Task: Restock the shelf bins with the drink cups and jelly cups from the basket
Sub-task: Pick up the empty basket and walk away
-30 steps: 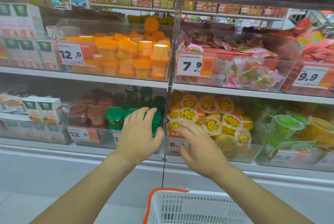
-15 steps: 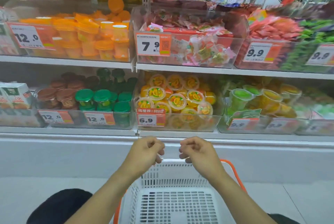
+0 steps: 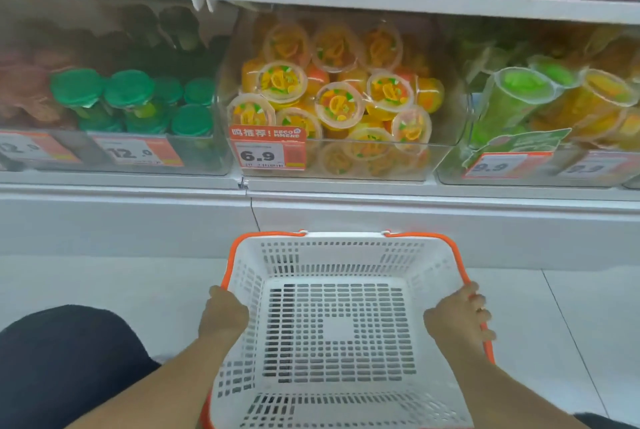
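Head view: both hands have dropped from the shelf bins to the basket (image 3: 332, 324). Left hand (image 3: 224, 316) and right hand (image 3: 459, 319) are each clamping a side rim. Basket is showing nothing inside; jelly cups (image 3: 332, 96) and drink cups (image 3: 131, 99) are sitting in their bins. Restock looks finished.

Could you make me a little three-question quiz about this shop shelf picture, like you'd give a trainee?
1. True or false: the white basket has cups left in it.
2. What price shows on the tag of the bin of orange jelly cups? A) 6.9 B) 12.0 C) 7.9
3. What does each of the left hand and right hand hold?

Key: 1. False, it is empty. 2. A. 3. The side rims of the basket, one on each side.
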Demonstrator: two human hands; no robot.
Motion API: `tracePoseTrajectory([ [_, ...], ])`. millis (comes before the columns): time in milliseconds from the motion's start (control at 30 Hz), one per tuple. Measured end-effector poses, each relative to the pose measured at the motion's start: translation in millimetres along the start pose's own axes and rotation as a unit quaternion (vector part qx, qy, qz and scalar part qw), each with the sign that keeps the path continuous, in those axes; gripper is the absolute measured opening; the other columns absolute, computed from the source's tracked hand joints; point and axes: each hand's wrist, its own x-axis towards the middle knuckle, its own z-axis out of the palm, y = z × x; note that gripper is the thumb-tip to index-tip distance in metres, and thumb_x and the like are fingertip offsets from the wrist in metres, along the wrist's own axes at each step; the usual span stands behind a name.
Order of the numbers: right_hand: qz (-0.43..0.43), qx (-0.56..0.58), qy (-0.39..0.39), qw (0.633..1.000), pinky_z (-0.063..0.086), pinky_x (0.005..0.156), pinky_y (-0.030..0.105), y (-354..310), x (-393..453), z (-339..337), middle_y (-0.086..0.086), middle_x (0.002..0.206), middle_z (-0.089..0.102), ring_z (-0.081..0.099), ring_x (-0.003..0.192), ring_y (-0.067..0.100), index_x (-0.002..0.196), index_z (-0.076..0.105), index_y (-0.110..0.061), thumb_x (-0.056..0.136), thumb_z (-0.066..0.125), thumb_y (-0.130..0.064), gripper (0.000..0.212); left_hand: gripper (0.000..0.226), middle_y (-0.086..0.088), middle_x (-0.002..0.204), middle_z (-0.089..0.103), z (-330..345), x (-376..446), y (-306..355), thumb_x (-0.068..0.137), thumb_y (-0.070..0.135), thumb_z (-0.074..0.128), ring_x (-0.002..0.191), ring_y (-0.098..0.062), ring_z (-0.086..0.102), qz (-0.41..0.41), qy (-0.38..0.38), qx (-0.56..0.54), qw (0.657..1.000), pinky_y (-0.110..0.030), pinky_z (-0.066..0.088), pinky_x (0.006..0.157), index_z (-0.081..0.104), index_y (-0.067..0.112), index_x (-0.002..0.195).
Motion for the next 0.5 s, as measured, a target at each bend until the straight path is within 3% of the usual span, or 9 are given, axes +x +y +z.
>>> tracePoseTrajectory([
  [200,-0.007,0.059,-0.054,0.997,0.045,0.093,0.052,3.5,35.9,-5.5,0.021,0.125,0.048,0.051,0.115,0.041,0.133,0.035,-0.003,0.093,0.051,-0.006,0.043,0.033,-0.023,0.121,0.055,-9.4,15.8,14.6,0.094,0.006,0.042,0.11,-0.041,0.056,0.004,-0.022,0.105,0.994,-0.047,0.048,0.091,0.037,-0.001,0.126],
  [267,-0.025,0.057,-0.101,0.993,0.048,0.081,0.042,13.2,42.9,-17.0,0.021,0.118,0.055,0.056,0.097,0.038,0.127,0.043,-0.001,0.094,0.049,-0.004,0.033,0.035,-0.023,0.122,0.055,-20.6,12.8,14.3,0.093,0.003,0.041,0.11,-0.041,0.057,0.012,-0.038,0.135,0.99,-0.045,0.048,0.089,0.037,-0.001,0.128],
  [400,-0.043,0.028,-0.16,0.986,0.039,0.061,0.027,20.5,35.2,-50.8,0.017,0.107,0.06,0.048,0.079,0.028,0.121,0.053,-0.002,0.096,0.049,-0.008,0.026,0.033,-0.023,0.116,0.055,-50.1,-7.7,16.1,0.093,0.001,0.041,0.101,-0.039,0.059,0.008,-0.044,0.165,0.985,-0.045,0.051,0.081,0.037,-0.001,0.126],
  [500,-0.037,0.037,-0.171,0.984,0.03,0.047,0.022,19.5,17.1,-84.7,0.007,0.091,0.057,0.048,0.064,0.018,0.11,0.055,-0.008,0.095,0.048,-0.006,0.017,0.028,-0.021,0.106,0.056,-81.3,-32.6,24.8,0.093,0.001,0.036,0.087,-0.036,0.06,-0.003,-0.048,0.164,0.985,-0.04,0.049,0.061,0.039,0.001,0.121],
])
